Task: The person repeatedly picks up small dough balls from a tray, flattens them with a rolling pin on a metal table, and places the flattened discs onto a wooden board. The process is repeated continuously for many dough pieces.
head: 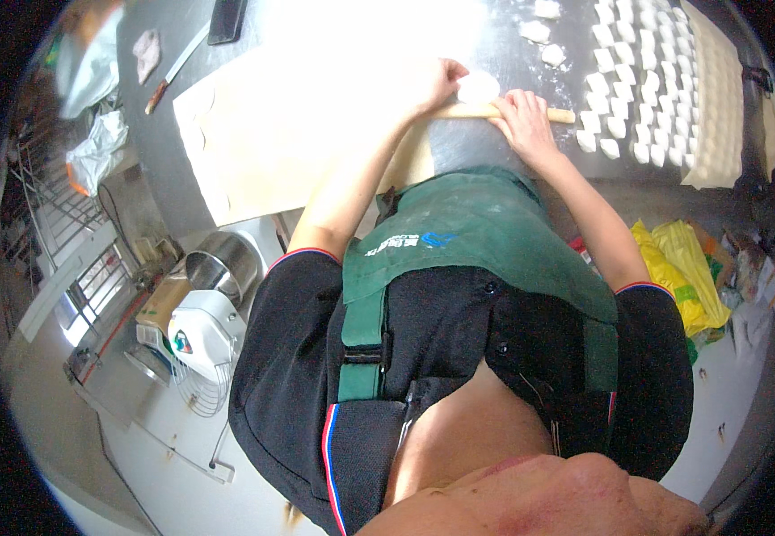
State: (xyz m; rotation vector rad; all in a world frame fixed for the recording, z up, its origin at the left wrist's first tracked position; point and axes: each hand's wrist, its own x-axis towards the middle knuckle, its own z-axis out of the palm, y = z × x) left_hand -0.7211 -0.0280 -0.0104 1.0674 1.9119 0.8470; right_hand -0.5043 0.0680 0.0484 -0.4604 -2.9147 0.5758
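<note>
My right hand [527, 126] rests on a thin wooden rolling pin [562, 116], fingers over its right half. The pin lies across the steel worktop, just on my side of a flat round disc of white dough [479, 87]. At the disc's left edge, the bent fingers of my left hand [442, 82] pinch the dough. Beyond my right hand are a few loose floured dough pieces [535, 31]. Rows of small white dough pieces [622, 74] cover the worktop to the right. Strong glare washes out the surface beyond my left hand.
A pale sheet [260, 161] covers the left of the worktop [153, 144]. Farther left lie a knife [176, 70], a dark phone-like slab [227, 20] and a crumpled cloth [147, 55]. A dimpled beige sheet [716, 134] borders the dough rows. A mixer [206, 328] stands below left.
</note>
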